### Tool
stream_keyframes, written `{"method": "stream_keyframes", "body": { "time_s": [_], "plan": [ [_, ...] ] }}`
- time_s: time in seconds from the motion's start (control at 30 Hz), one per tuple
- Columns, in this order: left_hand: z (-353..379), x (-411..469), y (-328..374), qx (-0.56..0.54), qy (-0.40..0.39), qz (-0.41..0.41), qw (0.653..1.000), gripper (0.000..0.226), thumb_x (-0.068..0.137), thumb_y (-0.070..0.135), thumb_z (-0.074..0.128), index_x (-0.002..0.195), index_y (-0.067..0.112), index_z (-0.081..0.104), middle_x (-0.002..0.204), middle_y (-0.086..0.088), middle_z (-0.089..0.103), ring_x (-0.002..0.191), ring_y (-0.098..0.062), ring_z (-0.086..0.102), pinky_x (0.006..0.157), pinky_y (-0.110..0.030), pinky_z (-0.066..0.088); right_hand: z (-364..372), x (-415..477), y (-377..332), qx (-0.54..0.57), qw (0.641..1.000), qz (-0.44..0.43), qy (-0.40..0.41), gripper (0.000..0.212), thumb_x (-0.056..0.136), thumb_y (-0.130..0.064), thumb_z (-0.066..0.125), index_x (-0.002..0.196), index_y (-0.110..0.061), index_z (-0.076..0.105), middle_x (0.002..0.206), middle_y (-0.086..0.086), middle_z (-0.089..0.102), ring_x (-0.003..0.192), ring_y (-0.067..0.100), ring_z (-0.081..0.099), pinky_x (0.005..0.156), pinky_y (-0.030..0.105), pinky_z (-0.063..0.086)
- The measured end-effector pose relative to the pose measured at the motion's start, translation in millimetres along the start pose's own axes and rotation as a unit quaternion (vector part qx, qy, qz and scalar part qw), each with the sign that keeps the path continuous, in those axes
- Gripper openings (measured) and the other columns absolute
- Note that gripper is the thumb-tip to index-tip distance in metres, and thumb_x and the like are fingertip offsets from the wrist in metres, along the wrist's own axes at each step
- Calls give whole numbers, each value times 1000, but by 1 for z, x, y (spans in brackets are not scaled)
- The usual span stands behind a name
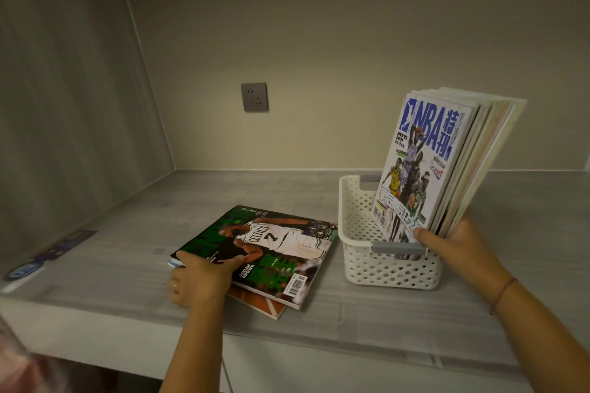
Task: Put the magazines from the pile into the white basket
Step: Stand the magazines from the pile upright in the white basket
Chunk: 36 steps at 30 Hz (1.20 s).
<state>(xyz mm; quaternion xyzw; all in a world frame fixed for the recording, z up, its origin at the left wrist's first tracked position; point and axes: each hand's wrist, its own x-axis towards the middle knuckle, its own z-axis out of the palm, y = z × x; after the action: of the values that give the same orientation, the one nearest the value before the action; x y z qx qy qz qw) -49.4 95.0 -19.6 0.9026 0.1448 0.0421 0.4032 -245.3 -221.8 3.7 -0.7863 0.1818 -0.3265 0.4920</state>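
A small pile of magazines [271, 252] lies flat on the grey shelf, a green basketball cover on top and an orange one under it. My left hand [199, 281] grips the pile's near left corner, thumb on the green cover. To the right stands the white perforated basket [383, 271]. Several magazines [440, 163] stand upright in it, leaning right, with a blue-and-white cover facing left. My right hand [453, 242] holds this upright bundle at its lower near edge, thumb across the front cover.
The shelf is a recessed niche with a left side wall [64, 105] and a back wall carrying a grey power socket [254, 97]. A dark blue flat strip [48, 255] lies at the shelf's left edge. The shelf's front edge [287, 348] runs below my forearms.
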Motion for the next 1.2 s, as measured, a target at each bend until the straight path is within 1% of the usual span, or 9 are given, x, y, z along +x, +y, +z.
{"method": "stream_keyframes", "body": {
  "time_s": [0.23, 0.4, 0.5, 0.57, 0.67, 0.77, 0.9, 1.03, 1.2],
  "plan": [
    [-7, 4, 2, -54, -16, -54, 997, 94, 60, 43, 86, 129, 7, 34, 124, -24, 57, 115, -44, 54, 96, -54, 44, 0, 1, 2, -1, 1000, 6, -7, 63, 77, -18, 70, 134, -11, 45, 115, 2, 64, 96, 10, 61, 72, 15, 44],
    [-11, -10, 7, -175, -51, -30, 983, 38, 85, 25, 69, 112, 0, 57, 96, -15, 66, 78, -29, 62, 76, -43, 54, -1, 1, 3, -3, 1000, 12, -12, 65, 76, -22, 71, 135, -13, 44, 116, 0, 64, 99, 11, 61, 74, 17, 45],
    [-20, -20, 21, -300, -136, -42, 943, 28, 94, 18, 56, 117, 2, 52, 100, -17, 65, 79, -28, 64, 70, -39, 55, 0, 1, 2, -3, 1000, 8, -12, 68, 76, -22, 71, 137, -14, 42, 117, -2, 62, 98, 10, 60, 78, 19, 45],
    [-27, -27, 30, -372, -208, -59, 903, 14, 96, 11, 50, 108, 3, 49, 95, -18, 63, 80, -29, 64, 73, -42, 56, -1, 2, 2, -2, 1000, 5, -12, 70, 75, -24, 71, 138, -16, 41, 118, -2, 62, 101, 11, 59, 82, 23, 46],
    [-35, -32, 38, -428, -250, -50, 867, 2, 96, 7, 49, 98, 6, 49, 94, -16, 61, 82, -27, 63, 69, -40, 55, -2, 2, 3, 3, 1000, 7, -17, 73, 72, -27, 73, 137, -16, 41, 118, -3, 62, 103, 10, 60, 90, 32, 49],
    [-38, -38, 49, -435, -227, 10, 871, 4, 96, 8, 49, 96, 10, 53, 94, -13, 64, 84, -25, 64, 67, -36, 53, -1, 2, 4, 9, 1000, 5, -15, 73, 71, -26, 73, 136, -17, 41, 117, -4, 63, 102, 10, 61, 90, 33, 50],
    [-42, -61, 83, -429, -184, 116, 877, 7, 96, 17, 50, 91, 19, 55, 95, -6, 68, 90, -23, 66, 77, -40, 53, -1, 2, 2, 11, 1000, 1, -13, 73, 73, -23, 73, 137, -17, 40, 119, -3, 63, 105, 11, 61, 87, 27, 48],
    [-48, -95, 127, -410, -149, 253, 864, 5, 95, 19, 52, 96, 23, 54, 92, 5, 66, 82, -9, 65, 59, -19, 49, -1, 0, -1, 10, 1000, -2, -7, 71, 74, -22, 73, 137, -15, 41, 118, -3, 63, 103, 9, 61, 91, 32, 50],
    [-44, -124, 164, -353, -86, 375, 853, 14, 96, 21, 52, 108, 22, 57, 99, 9, 62, 89, -11, 62, 79, -32, 54, 0, -2, -6, 9, 1000, -6, -4, 70, 76, -19, 72, 137, -15, 40, 115, -7, 60, 95, -8, 54, 87, 23, 51]
  ]
}}
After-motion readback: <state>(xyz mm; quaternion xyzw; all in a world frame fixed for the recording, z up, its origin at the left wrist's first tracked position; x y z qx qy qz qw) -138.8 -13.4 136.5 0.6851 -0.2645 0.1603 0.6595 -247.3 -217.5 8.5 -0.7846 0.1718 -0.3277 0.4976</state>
